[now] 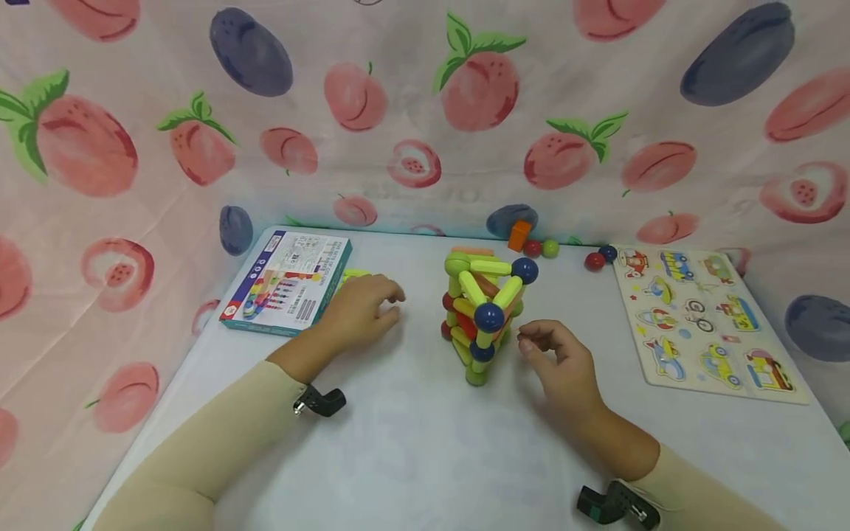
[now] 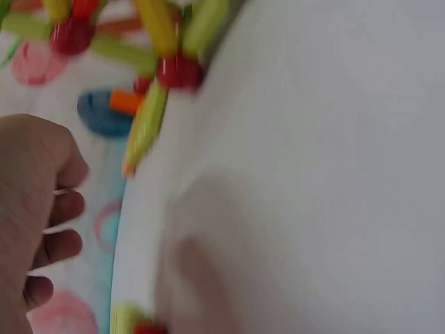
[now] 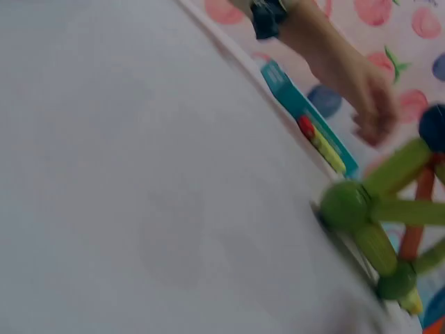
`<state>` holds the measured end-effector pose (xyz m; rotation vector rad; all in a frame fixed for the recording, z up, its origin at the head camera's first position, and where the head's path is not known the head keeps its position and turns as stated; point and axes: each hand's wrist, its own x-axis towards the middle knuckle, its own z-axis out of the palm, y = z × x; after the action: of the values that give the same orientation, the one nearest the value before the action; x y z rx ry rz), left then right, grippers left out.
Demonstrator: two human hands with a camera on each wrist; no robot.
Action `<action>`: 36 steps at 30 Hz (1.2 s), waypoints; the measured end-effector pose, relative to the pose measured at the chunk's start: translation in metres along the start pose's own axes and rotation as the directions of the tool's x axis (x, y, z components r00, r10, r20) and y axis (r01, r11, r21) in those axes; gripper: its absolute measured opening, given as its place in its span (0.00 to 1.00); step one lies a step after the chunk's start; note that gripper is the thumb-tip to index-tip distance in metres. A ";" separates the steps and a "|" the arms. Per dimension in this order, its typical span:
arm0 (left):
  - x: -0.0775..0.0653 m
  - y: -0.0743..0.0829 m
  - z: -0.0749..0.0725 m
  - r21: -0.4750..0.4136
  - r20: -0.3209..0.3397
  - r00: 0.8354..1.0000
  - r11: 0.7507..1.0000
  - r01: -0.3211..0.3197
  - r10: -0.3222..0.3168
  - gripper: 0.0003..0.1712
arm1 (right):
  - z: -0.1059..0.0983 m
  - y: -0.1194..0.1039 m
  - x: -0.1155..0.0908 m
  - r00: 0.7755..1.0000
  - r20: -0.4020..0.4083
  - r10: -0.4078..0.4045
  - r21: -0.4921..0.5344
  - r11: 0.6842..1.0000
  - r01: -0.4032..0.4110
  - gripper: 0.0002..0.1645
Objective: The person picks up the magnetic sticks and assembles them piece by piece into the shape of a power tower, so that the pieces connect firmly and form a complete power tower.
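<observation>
A tower of magnetic sticks and balls stands upright on the white table, with yellow, green, orange and red sticks joined by blue, green and red balls. To its left, my left hand hovers with fingers loosely bent and nothing in them. Beside that hand, a yellow-green stick shows partly behind it. My right hand is just right of the tower, thumb and fingers relaxed, apart from the sticks and holding nothing visible. In the right wrist view, a green ball marks the tower's lower corner.
A flat teal-edged box lies at the left. On the right is a wooden picture puzzle board. Along the back are an orange block, a green ball, red balls and a small blue ball.
</observation>
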<state>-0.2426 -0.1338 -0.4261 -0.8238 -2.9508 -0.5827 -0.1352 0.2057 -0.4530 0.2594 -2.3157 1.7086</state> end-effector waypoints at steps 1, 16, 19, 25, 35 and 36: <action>-0.005 -0.011 -0.004 0.080 0.027 0.999 0.997 0.019 -0.021 0.13 | -0.004 0.001 0.003 1.000 -0.015 0.022 -0.008 1.000 -0.022 0.10; -0.018 -0.021 -0.040 -0.201 0.041 0.997 0.977 0.070 -0.063 0.15 | -0.015 0.016 0.033 0.989 -0.014 0.144 0.080 0.987 -0.143 0.19; 0.008 0.021 -0.059 -0.668 -0.044 0.998 0.744 0.002 -0.043 0.14 | -0.010 0.015 0.038 0.988 0.003 0.156 0.124 0.980 -0.155 0.19; 0.044 0.077 -0.075 -0.846 -0.098 0.992 0.517 -0.128 0.084 0.15 | 0.001 0.013 0.039 0.977 0.068 0.204 0.174 0.962 -0.213 0.20; 0.051 0.085 -0.067 -0.831 -0.066 0.997 0.550 -0.082 0.050 0.18 | 0.006 0.014 0.025 0.984 0.024 0.178 0.217 0.960 -0.179 0.20; 0.052 0.085 -0.066 -0.826 -0.064 0.997 0.558 -0.079 0.047 0.18 | 0.007 0.013 0.022 0.985 0.015 0.170 0.222 0.960 -0.169 0.20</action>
<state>-0.2495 -0.0640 -0.3291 -0.8982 -2.4619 -2.0434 -0.1608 0.2027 -0.4605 0.0987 -2.1985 2.0525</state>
